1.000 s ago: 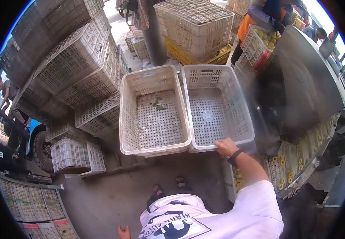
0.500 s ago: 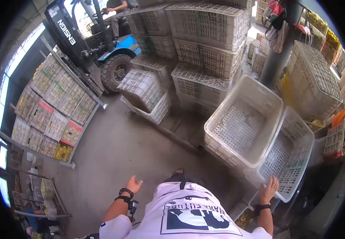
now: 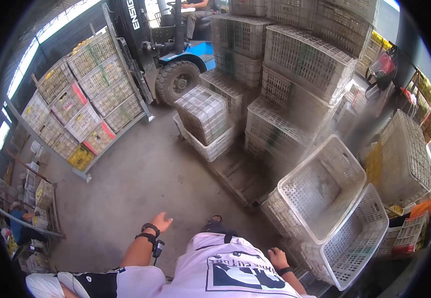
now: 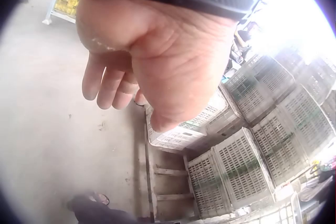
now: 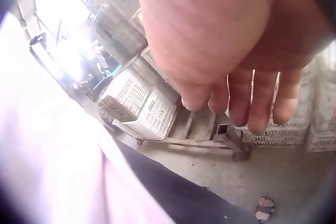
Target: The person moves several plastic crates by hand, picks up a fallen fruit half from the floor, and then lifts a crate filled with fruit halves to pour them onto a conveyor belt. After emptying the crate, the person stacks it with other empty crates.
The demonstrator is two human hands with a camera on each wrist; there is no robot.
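My left hand (image 3: 161, 221) hangs out over the bare concrete floor, fingers relaxed and holding nothing. The left wrist view shows the left hand's palm (image 4: 157, 61) with its fingers loosely bent over the floor. My right hand (image 3: 276, 258) is down by my side, close to my white shirt and apart from the two empty white crates. In the right wrist view the right hand's fingers (image 5: 252, 98) hang down around nothing. The nearer crate (image 3: 355, 239) and the one beside it (image 3: 321, 187) stand tilted in view at the right.
Stacks of white lattice crates (image 3: 275, 74) fill the back and right. A wooden pallet (image 3: 238, 176) lies on the floor before them. A blue forklift (image 3: 178, 54) with a seated person carries crates of fruit (image 3: 84, 94) at the back left. My foot (image 3: 214, 224) shows below.
My right hand has let go of the near crate's rim and dropped to my side. The view has swung left toward the forklift. My left hand stays out over the floor.
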